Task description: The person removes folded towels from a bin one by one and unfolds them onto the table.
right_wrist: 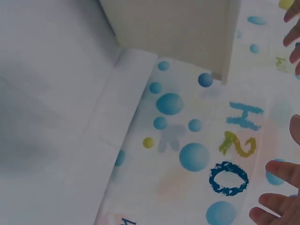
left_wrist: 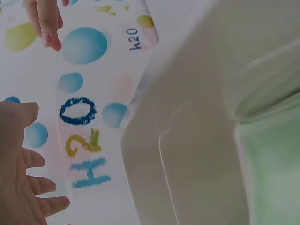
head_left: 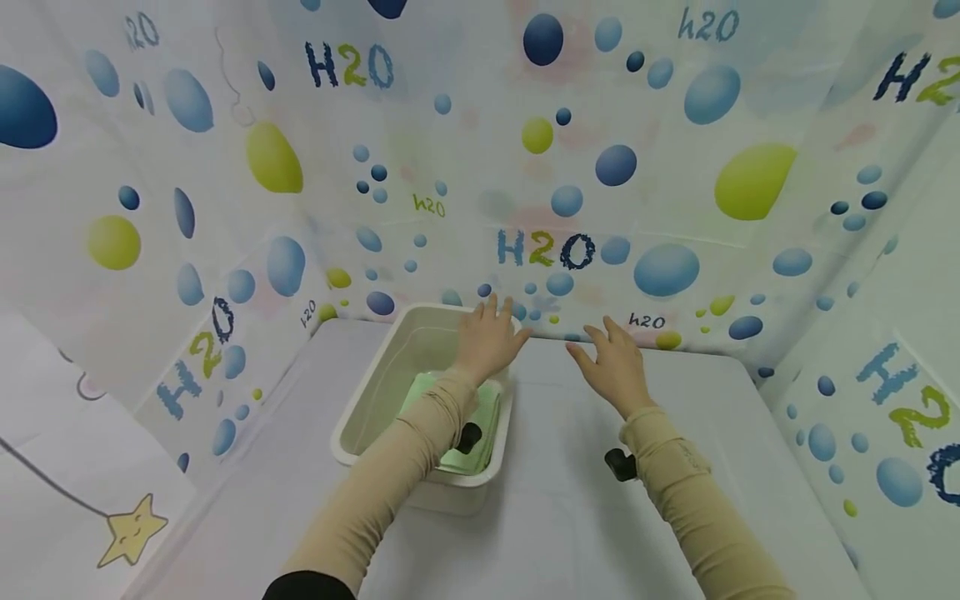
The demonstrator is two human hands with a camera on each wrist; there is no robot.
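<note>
The left hand point(head_left: 487, 337) is held flat with fingers spread above the far corner of the cream plastic tub point(head_left: 360, 392), in which a green cloth point(head_left: 480, 433) is lying. The right hand point(head_left: 615, 367) is spread wide, empty, over the white table point(head_left: 570, 517) beside the tub.

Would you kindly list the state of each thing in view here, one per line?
left hand: open, fingers spread, over the tub's far rim, holding nothing
right hand: open, above the table, holding nothing
tub: upright, uncovered
green cloth: lying flat inside the tub
</note>
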